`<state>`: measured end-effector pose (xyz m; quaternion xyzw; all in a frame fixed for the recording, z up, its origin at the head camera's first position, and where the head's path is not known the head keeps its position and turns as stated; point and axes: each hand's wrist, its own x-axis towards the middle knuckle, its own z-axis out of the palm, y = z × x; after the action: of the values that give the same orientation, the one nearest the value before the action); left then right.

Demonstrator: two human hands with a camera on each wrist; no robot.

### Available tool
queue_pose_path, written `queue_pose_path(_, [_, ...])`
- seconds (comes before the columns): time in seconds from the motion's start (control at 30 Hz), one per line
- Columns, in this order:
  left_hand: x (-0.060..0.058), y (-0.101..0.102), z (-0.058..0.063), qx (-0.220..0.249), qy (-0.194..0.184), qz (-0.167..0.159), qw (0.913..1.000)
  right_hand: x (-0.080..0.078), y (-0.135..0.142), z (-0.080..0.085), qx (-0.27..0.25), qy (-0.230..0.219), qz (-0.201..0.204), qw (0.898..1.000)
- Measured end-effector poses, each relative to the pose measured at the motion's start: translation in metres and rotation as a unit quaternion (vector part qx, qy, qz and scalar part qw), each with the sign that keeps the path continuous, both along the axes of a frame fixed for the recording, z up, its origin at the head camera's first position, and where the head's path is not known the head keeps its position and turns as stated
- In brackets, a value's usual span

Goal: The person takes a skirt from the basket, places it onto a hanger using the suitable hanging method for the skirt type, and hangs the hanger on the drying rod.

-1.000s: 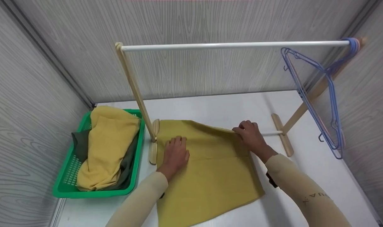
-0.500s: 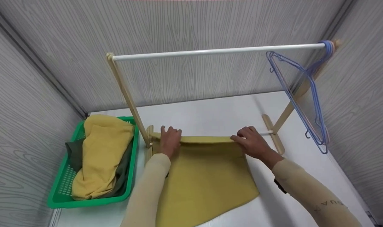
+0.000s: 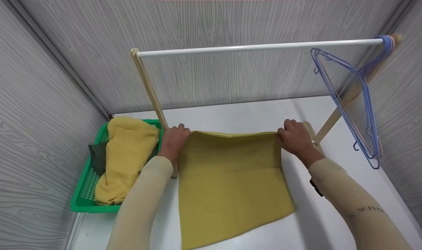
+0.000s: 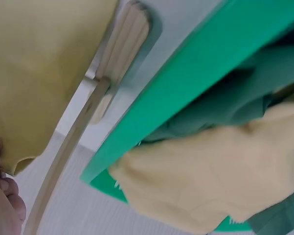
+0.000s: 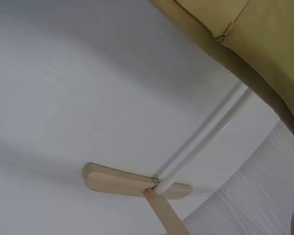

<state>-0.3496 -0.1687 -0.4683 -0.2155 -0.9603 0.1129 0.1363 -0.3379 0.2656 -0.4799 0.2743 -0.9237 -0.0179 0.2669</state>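
Observation:
A mustard-yellow piece of cloth (image 3: 231, 194), possibly a garment, hangs from both hands by its far edge, while its near part lies over the white table. My left hand (image 3: 174, 141) grips the far left corner, beside the rack's left post. At the far right corner my right hand (image 3: 296, 138) pinches the same edge, which sags slightly between the two. Curled fingers (image 4: 12, 196) show at the cloth's corner in the left wrist view. In the right wrist view the cloth's layered side edge (image 5: 235, 63) stands off the table, with only a sliver of hand visible.
A wooden rack with a white top rail (image 3: 259, 48) stands behind the cloth. Blue hangers (image 3: 367, 100) hang at its right end. To the left, a green basket (image 3: 79, 194) holds yellow (image 3: 127, 156) and dark green cloth (image 3: 98, 158). Wood-grain walls surround the table.
My left hand has left the cloth's surface and taken hold of its far left corner. My right hand has shifted outward to the right corner. The far edge is now raised and spread wider.

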Motion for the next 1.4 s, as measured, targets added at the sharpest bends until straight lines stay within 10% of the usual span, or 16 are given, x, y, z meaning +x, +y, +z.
queue_pose_path(0.4, [-0.019,-0.008,0.041,-0.033,0.135,-0.012,0.9902,-0.011,-0.033,0.029,-0.007,-0.137,-0.117,0.984])
queue_pose_path(0.53, [-0.021,-0.003,0.051,0.075,0.075,0.037,0.9937,-0.011,-0.039,0.03,-0.093,-0.194,-0.16,0.963])
queue_pose_path(0.67, [-0.019,0.004,0.052,0.223,-0.014,0.115,0.9679,-0.01,-0.046,0.022,-0.23,-0.219,-0.154,0.936])
queue_pose_path(0.77, [-0.016,0.008,0.042,0.25,-0.04,0.112,0.9607,-0.007,-0.047,0.013,-0.299,-0.246,-0.146,0.91])
queue_pose_path(0.87, [-0.011,0.013,0.027,0.198,-0.042,0.08,0.976,0.001,-0.047,0.003,-0.292,-0.284,-0.139,0.903])
queue_pose_path(1.2, [0.044,0.02,-0.046,0.09,0.0,-0.033,0.9954,0.041,-0.04,-0.049,-0.118,-0.3,-0.069,0.944])
queue_pose_path(1.4, [0.079,0.026,-0.087,0.076,-0.031,-0.014,0.9965,0.064,-0.042,-0.078,-0.088,-0.238,-0.049,0.966])
